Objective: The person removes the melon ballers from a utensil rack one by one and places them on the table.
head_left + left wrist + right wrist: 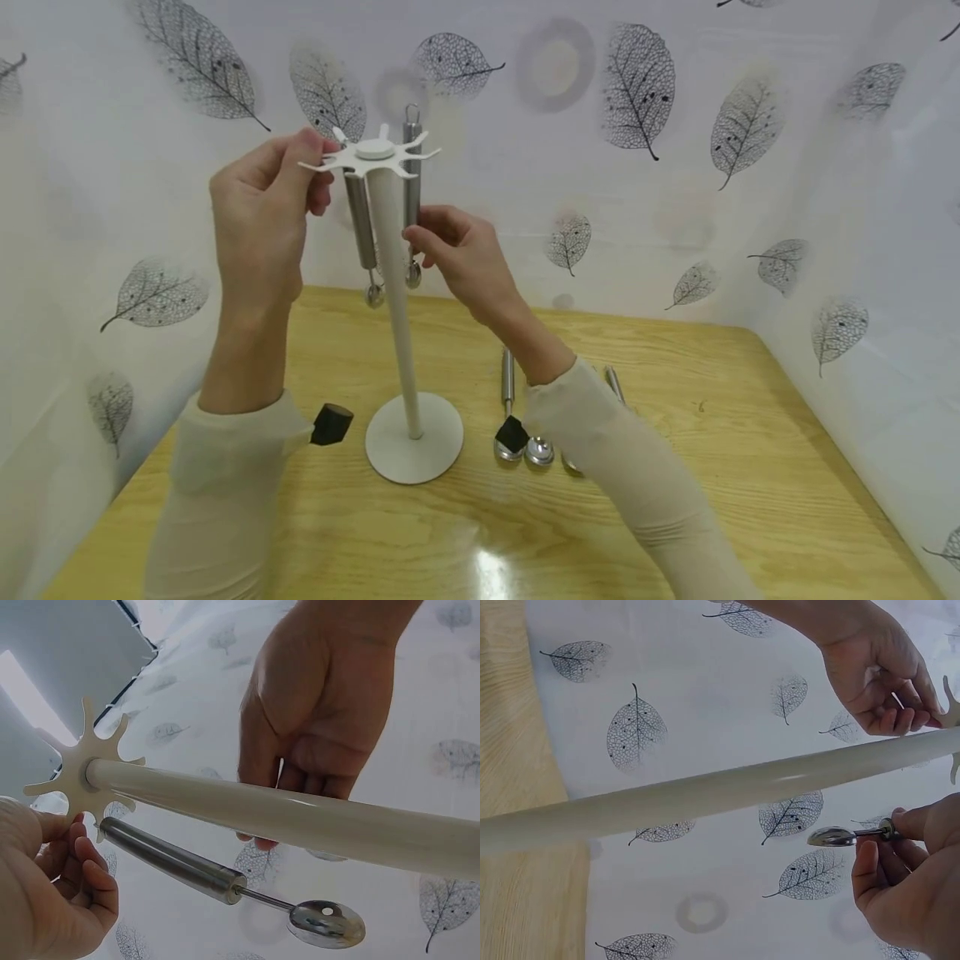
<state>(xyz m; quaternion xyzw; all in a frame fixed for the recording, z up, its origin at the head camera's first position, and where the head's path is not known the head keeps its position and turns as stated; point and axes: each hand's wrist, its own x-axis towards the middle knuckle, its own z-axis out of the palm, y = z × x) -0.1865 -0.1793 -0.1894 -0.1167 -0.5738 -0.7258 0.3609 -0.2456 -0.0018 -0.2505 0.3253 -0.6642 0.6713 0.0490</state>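
Note:
A white utensil stand (392, 275) has a round base and a star-shaped top of curved hooks. My left hand (262, 187) pinches one hook at the top's left side between thumb and fingers. From a hook close to those fingers hangs a small metal scoop (172, 859) with a thick steel handle, its bowl downward. With my right hand (463, 258) I grip a second small scoop (412, 179) low on its handle, behind the pole. This one is upright, its wire loop above the hooks and its bowl (832, 837) below my fingers.
Several metal utensils lie on the wooden table (450, 533) to the right, among them a ladle-like spoon (539, 451), partly hidden by my right sleeve. Leaf-printed cloth (637, 233) encloses the back and sides. Black wrist pieces (332, 423) stick out from both sleeves.

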